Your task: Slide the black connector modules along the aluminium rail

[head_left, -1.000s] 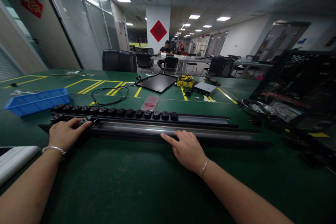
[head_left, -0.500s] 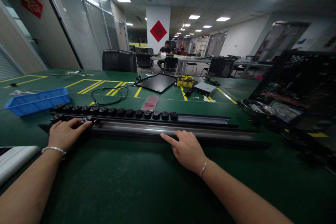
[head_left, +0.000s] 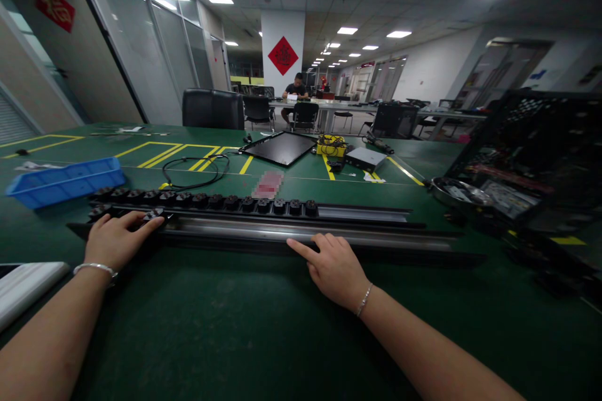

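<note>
A long black power-strip housing with a bright metal inner channel lies crosswise on the table before me. Around a black socket module at its left part, my left hand is closed, thumb and fingers on either side. My right hand grips the near wall of the housing right of its middle, its thumb pointing left along the edge and the other fingers bent over it. Just behind lies a second strip carrying a row of black socket modules; its right part shows bare channel.
A blue bin stands left, with a looped black cable behind the strips. Farther back are a black panel, a yellow box and a grey box. A metal bowl sits right. A person sits in the background.
</note>
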`<state>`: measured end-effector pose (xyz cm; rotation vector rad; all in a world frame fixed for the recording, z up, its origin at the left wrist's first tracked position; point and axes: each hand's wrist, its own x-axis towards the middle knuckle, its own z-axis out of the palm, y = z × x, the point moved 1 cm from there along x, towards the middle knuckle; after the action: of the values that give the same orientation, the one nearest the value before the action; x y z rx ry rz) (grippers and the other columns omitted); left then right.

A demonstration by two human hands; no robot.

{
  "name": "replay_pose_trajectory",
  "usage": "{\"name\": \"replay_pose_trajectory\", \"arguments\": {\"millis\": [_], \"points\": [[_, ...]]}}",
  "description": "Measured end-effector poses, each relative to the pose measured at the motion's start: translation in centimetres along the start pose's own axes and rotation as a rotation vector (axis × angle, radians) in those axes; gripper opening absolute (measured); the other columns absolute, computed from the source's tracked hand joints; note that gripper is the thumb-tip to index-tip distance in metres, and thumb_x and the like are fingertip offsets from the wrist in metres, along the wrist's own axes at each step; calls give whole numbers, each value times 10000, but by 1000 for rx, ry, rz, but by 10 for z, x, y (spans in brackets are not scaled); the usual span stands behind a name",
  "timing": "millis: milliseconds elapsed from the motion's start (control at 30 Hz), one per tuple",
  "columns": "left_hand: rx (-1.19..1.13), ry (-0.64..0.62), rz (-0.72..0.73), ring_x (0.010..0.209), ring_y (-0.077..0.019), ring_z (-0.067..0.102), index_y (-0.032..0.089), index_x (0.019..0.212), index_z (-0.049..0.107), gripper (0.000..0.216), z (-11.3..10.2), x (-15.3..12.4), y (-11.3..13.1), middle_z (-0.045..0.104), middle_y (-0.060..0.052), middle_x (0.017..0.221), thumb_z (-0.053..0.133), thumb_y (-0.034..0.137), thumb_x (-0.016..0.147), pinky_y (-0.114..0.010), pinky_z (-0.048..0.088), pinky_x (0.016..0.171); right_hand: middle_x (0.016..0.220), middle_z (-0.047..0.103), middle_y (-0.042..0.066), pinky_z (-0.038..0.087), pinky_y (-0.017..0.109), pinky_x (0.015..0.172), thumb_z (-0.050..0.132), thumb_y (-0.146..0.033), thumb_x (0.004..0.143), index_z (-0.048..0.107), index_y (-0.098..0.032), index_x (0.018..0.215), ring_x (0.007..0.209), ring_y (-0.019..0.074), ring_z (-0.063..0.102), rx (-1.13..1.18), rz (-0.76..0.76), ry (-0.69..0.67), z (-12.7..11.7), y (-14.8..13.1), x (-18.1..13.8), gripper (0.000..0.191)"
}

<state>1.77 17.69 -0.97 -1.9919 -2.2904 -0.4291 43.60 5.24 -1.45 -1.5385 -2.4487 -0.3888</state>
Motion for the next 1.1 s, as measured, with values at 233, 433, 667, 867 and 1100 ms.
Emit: {"name": "replay_pose_trajectory", "arguments": {"millis": [233,433,667,867,1100], "points": [[14,26,-23,944,-327,554,155,1003,634,668,0,-1,1,651,-161,956,307,669,730,-397,436,781,1023,560,68,288,331,739,479,-203,836,326,-388,1400,876,195,458,4,2,10,1,1,0,613],[37,31,-11,895,-325,561,161,984,636,666,-1,-2,4,656,-148,880,291,671,730,-390,414,781,1012,563,63,286,326,739,485,-204,834,332,-391,1397,871,191,459,4,1,9,1,0,0,613],[49,17,-14,945,-325,561,172,1003,633,657,-3,-3,8,669,-138,894,302,667,726,-396,379,850,1009,566,61,287,325,733,472,-211,843,340,-393,1392,862,190,459,-8,1,15,1,0,0,594],[48,5,-25,990,-319,555,167,1030,626,672,-3,-3,9,671,-137,936,306,671,722,-397,363,895,1014,567,60,287,324,729,480,-203,836,339,-394,1391,861,190,462,-4,4,5,0,0,1,604],[50,0,-27,1012,-312,557,166,1044,630,636,-6,-5,11,677,-131,990,330,640,744,-401,354,922,1028,567,64,292,322,740,470,-206,843,331,-387,1398,872,188,464,1,4,-1,-2,0,1,600]]}}
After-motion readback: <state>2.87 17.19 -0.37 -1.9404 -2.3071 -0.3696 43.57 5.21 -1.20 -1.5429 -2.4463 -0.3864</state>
